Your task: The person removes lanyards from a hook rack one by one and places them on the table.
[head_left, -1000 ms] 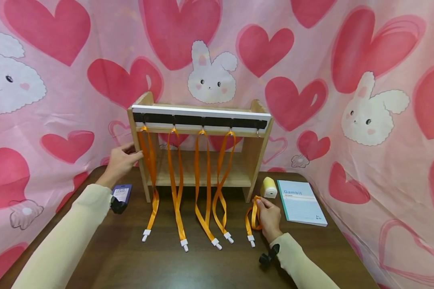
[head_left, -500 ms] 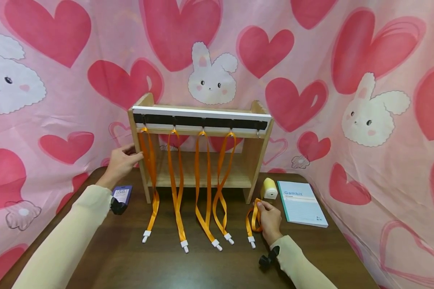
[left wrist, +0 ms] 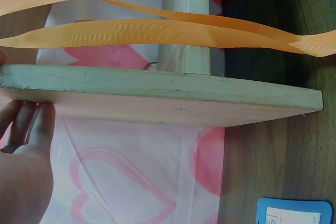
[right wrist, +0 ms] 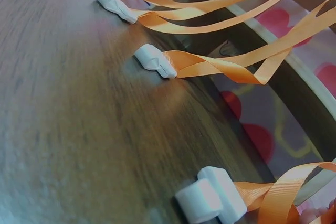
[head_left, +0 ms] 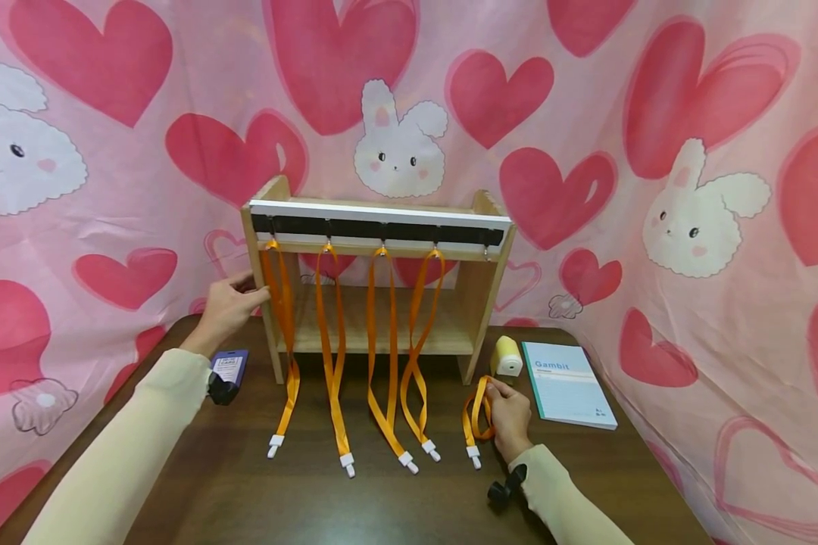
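Note:
On the left, my left hand grips the side panel of a small wooden shelf, thumb at its front edge. The left wrist view shows fingers against the panel's outer face. My right hand pinches a looped orange lanyard near the table, right of the shelf. That lanyard's white clip lies at the bottom of the right wrist view. Several other orange lanyards hang from hooks on the shelf's black strip, their white clips reaching low in front. The rightmost hook bears no lanyard.
A purple-blue card holder lies beside the left wrist. Behind the right hand stands a yellow and white object, with a notebook to its right. Pink heart-patterned cloth surrounds the dark wooden table.
The right hand has barely moved; the top of the lanyard loop it pinches sits very slightly lower. The left hand stays on the shelf panel.

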`<state>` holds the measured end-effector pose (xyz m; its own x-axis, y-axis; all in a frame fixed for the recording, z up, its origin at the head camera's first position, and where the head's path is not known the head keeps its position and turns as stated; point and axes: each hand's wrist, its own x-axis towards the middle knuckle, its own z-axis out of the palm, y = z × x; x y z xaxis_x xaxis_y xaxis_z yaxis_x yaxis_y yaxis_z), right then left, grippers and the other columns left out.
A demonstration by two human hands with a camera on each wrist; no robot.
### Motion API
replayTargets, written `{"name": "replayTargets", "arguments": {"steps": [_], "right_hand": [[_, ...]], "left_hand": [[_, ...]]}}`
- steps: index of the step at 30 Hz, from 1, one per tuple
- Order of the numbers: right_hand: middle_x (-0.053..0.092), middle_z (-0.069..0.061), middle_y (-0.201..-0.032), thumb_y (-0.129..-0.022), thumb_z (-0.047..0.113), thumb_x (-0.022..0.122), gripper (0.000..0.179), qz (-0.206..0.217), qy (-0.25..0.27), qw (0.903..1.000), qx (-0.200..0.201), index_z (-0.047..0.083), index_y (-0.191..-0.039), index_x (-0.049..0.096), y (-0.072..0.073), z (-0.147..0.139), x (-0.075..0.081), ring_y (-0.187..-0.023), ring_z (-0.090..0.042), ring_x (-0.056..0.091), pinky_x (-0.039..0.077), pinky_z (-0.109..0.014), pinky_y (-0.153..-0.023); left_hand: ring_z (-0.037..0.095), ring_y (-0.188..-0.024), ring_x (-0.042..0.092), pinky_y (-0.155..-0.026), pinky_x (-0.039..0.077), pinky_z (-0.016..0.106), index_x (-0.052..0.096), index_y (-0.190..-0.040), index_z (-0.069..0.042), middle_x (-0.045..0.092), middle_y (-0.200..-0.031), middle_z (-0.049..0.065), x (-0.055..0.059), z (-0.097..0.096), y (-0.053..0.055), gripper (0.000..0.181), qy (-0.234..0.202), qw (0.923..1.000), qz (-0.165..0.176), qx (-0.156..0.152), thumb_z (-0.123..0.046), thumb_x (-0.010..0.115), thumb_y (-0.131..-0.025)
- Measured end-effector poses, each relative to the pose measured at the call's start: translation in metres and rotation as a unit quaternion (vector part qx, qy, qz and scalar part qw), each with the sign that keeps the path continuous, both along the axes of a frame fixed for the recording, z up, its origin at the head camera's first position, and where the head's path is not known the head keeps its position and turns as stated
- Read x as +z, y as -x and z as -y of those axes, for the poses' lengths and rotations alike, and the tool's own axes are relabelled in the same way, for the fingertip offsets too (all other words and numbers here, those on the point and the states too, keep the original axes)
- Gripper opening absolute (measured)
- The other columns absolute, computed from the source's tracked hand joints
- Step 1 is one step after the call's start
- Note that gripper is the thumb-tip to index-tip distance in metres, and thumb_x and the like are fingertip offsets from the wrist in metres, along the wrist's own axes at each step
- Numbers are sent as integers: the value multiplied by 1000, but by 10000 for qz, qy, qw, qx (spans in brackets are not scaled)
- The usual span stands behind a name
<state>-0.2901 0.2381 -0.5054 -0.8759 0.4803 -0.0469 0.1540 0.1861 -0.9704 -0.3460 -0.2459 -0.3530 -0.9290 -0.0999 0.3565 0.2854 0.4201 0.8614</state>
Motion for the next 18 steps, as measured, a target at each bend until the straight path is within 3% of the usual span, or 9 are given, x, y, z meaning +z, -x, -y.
{"name": "replayTargets", "arguments": {"steps": [2,5,8,12,16,18], "right_hand": [[69,-20,-130,-100,23,63,29,-51,136,9999,6,8,-122,74,0,0,0,-111,-25,68,57,-20,-78],[68,-19,-132,-101,20,62,29,-139,324,9994,16,7,-124,73,0,0,0,-108,-19,69,55,-13,-75],[66,-22,-134,-101,15,60,31,-347,748,9965,107,1,-127,70,1,0,0,-107,-13,72,57,-11,-77],[64,-25,-136,-101,9,59,32,-454,1205,9915,173,-4,-130,66,3,1,0,-99,-7,73,58,-13,-79],[64,-24,-136,-101,8,59,32,-411,1330,9901,152,-4,-130,66,3,1,1,-95,-3,73,58,-15,-80],[65,-23,-136,-101,8,59,32,-416,1345,9899,147,-4,-130,66,4,0,1,-94,-3,73,59,-15,-80]], "left_hand": [[-8,-82,60,-72,54,7,57,-141,2,67,-110,4,0,-1,-1,57,-9,10000,36,-2,-25,71,-92],[-9,-82,60,-73,53,7,56,-142,2,67,-114,11,1,-1,-1,58,-27,10000,55,-3,-25,71,-92],[-10,-81,61,-73,53,7,56,-142,3,66,-120,21,0,-1,0,58,-53,10000,12,-21,-24,71,-92],[-12,-81,60,-72,53,6,56,-141,4,65,-121,24,-1,-1,1,57,-48,10000,-57,-32,-22,70,-92],[-12,-81,59,-72,53,6,56,-141,4,67,-117,18,-2,0,2,57,-17,10000,-84,-15,-21,70,-92],[-11,-80,60,-72,53,6,57,-140,5,69,-110,9,-2,0,1,56,-31,9999,-98,-5,-21,71,-91]]}}
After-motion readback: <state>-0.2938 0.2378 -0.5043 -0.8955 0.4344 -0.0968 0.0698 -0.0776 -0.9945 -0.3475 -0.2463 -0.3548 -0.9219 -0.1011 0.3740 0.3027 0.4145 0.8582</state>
